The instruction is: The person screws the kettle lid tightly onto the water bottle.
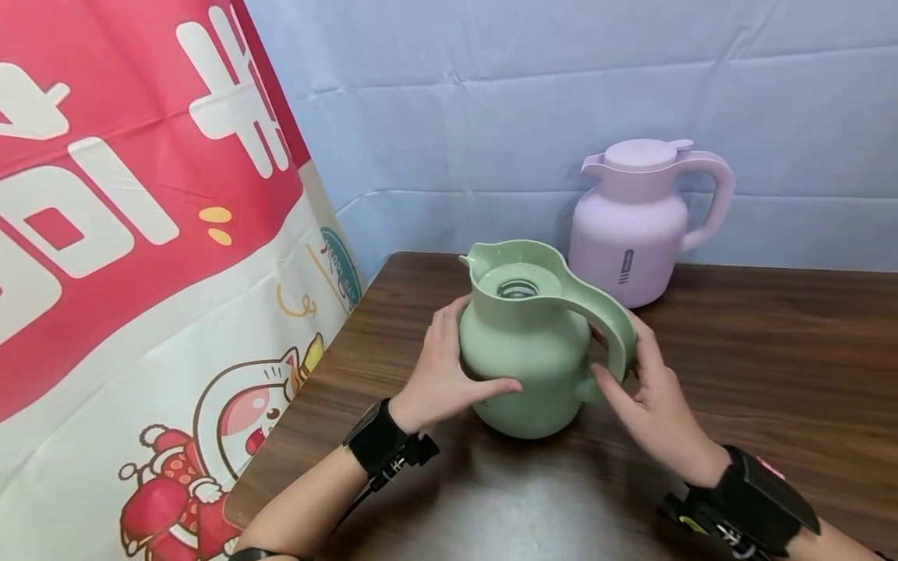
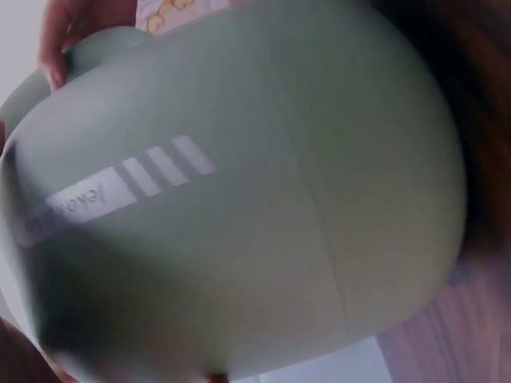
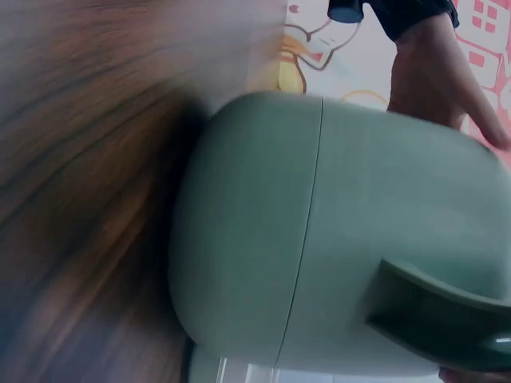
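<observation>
A green thermos jug point(image 1: 529, 358) stands on the table, its spout to the left and its handle point(image 1: 617, 335) to the right. A recessed disc with a dark ringed hole point(image 1: 517, 288) shows in its top. My left hand point(image 1: 449, 366) holds the left side of the body, thumb across the front and fingers round the far side. On the right, my right hand point(image 1: 655, 397) grips the handle, thumb on its near side and other fingers partly hidden behind it. White stripes and a pale label point(image 2: 104, 199) mark the jug in the left wrist view.
Behind the green jug stands a lilac thermos jug point(image 1: 627, 226) with its lid on, close to the pale blue cloth backdrop point(image 1: 456, 132). A printed red and white cloth point(image 1: 175, 312) hangs along the left edge of the brown wooden table point(image 1: 772, 358).
</observation>
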Motion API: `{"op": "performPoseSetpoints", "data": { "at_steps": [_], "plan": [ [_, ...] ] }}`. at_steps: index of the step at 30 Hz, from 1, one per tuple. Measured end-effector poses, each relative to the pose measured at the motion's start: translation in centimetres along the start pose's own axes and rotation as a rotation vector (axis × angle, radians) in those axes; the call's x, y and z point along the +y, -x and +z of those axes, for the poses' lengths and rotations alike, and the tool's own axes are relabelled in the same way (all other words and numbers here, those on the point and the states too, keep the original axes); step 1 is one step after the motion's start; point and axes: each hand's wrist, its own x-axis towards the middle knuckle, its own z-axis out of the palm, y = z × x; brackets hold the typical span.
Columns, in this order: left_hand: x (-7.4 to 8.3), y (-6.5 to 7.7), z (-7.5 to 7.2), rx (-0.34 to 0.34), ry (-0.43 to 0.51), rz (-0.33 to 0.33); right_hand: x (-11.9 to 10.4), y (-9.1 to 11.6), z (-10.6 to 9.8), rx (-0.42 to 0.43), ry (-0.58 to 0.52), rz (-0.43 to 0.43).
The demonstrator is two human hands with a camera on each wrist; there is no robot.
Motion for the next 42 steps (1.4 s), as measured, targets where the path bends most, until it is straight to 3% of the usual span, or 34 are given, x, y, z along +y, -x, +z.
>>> {"op": "performPoseSetpoints", "data": {
  "at_steps": [5, 9, 12, 17, 21, 24, 28, 36, 42],
  "plan": [
    [0.8, 0.7, 0.8, -0.052, 0.055, 0.099, 0.0, 1.1, -1.7, 0.044, 0.032, -0.010],
    [1.6, 1.1, 1.2, -0.082, 0.082, 0.159, 0.1, 1.7, -3.1, 0.083, -0.022, -0.017],
    [2.2, 1.3, 1.5, -0.105, 0.124, 0.181, 0.1, 2.0, -4.2, 0.097, -0.123, 0.011],
    [3.3, 1.9, 1.9, -0.173, 0.254, 0.174, 0.2, 2.6, -6.1, 0.106, -0.195, 0.097],
    [4.3, 2.2, 2.3, -0.220, 0.322, 0.181, 0.3, 3.2, -7.3, 0.151, -0.018, 0.132],
    [4.9, 2.3, 2.5, -0.244, 0.323, 0.198, 0.3, 3.8, -7.8, 0.196, 0.104, 0.174],
    [5.3, 2.2, 2.8, -0.250, 0.287, 0.225, 0.4, 4.4, -8.5, 0.223, 0.100, 0.177],
    [5.3, 1.1, 3.7, -0.231, 0.289, 0.287, 0.4, 4.7, -9.3, 0.175, 0.073, 0.125],
    [5.3, 0.5, 4.2, -0.232, 0.356, 0.291, 0.2, 4.6, -10.0, 0.151, 0.139, 0.188]
  ]
}}
